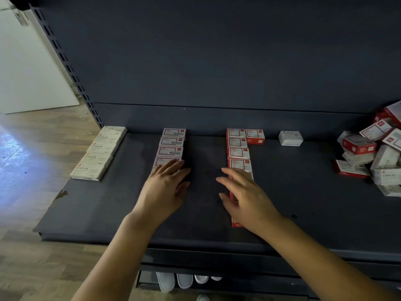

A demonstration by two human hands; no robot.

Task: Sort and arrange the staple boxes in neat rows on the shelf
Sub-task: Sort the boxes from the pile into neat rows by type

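Staple boxes laid out in rows on a dark shelf [112, 205], each row running from far to near. At far left, a row of five cream boxes [98, 153] marked STAPLES, edge to edge, slanting toward the left front corner. Next to the right, a row of red-and-white boxes [170, 147], four in plain sight, the nearest end hidden under the left hand [166, 187]. Left hand flat, fingers straight and close together, resting on that near end of the row, pinching nothing. Further right, a second red-and-white row [238, 152], with one extra red box [255, 136] set just beside its far end on the right. Right hand [245, 196] spread loosely over the near part of this row, fingers extended and slightly apart, thumb side low against the red side of a box; no closed grasp visible. Well right of that, a lone white box [290, 138] near the back panel [217, 61]. At the far right edge, a loose heap of boxes [373, 148], red and white mixed, tilted and overlapping. Beyond the shelf on the left, wooden floor [32, 148] and a white door [26, 72]. Below the shelf's front edge, pale shoes [175, 281].
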